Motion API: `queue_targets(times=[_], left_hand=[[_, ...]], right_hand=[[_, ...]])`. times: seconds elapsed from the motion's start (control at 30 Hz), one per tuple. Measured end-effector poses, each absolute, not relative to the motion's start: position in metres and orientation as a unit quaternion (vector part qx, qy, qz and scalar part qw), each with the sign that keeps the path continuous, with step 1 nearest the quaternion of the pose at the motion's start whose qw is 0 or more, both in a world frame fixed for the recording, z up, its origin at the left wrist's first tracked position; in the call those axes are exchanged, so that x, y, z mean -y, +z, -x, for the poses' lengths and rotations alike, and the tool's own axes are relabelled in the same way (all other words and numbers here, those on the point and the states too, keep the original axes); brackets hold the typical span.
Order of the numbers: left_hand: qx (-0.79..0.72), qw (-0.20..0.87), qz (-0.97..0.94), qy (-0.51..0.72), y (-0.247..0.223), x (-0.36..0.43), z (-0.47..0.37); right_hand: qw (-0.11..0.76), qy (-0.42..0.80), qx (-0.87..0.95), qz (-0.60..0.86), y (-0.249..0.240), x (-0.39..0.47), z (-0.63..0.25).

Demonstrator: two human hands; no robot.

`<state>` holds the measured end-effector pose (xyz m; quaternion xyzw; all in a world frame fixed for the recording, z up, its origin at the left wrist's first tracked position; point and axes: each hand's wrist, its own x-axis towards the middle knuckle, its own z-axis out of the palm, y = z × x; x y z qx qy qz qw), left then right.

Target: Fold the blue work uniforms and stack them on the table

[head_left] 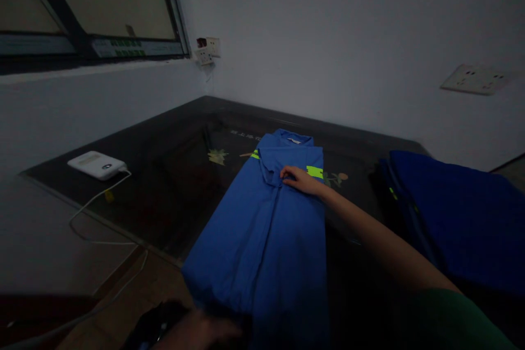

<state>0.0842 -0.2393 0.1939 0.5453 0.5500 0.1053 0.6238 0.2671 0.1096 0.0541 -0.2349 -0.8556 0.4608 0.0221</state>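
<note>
A blue garment (262, 229) with yellow-green bands and a collar at its far end lies lengthwise on the dark table (172, 147), its near part reaching the bottom of the view. My right hand (301, 179) rests on its upper part, fingers curled and pinching the cloth by the folded sleeve. At the bottom edge, my left hand (200, 331) is dark and smeared by motion, close to the garment's lower left part; its fingers cannot be made out.
Folded dark blue cloth (463, 213) is stacked at the right. A white device (97, 165) with a cable lies on the table's left side. Walls with sockets (471, 79) stand behind, and a window (110, 0) is at the upper left.
</note>
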Motion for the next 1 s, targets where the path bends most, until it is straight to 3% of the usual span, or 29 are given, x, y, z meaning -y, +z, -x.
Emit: queue_targets(times=[0.17,0.33,0.5,1.0], left_hand=[[-0.607,0.459,-0.616,0.204,0.205,0.121,-0.062],[-0.541,0.217,-0.793,0.177,0.126,0.005,-0.085],[-0.492,0.212,-0.840,0.090,0.074,-0.015,-0.076],[-0.488,0.174,-0.855,0.029,0.070,0.014,-0.067]], right_hand=[[0.101,0.387,0.860,0.317,0.048,-0.097,-0.271],[0.090,0.338,0.887,0.301,0.051,-0.099,-0.283],[0.074,0.366,0.884,0.280,0.055,-0.101,-0.295],[0.036,0.313,0.870,0.379,0.054,-0.085,-0.271]])
